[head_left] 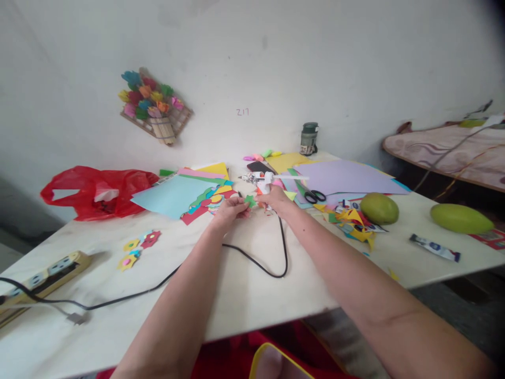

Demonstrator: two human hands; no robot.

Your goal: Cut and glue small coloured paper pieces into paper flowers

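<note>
Between the fingers of my left hand (pixel 232 209) is a small green paper flower (pixel 250 200). Just right of it, my right hand (pixel 274 198) is closed near the handle of a white glue gun (pixel 265 179), which lies sideways with a glue stick poking out to the right; its nozzle points left. The fingertips of my right hand are close to the flower's right edge; whether they touch it is too small to tell. A stack of light blue paper (pixel 173 196) and colourful cut-out strips (pixel 205 202) lie left of my hands.
A black cable (pixel 252 259) loops across the table toward a power strip (pixel 47 281). Finished paper flowers (pixel 150 239) lie left. Scissors (pixel 314 196), paper scraps (pixel 357 223), two green fruits (pixel 379 208) and a glue tube (pixel 434 248) are right. A red bag (pixel 98 184) sits back left.
</note>
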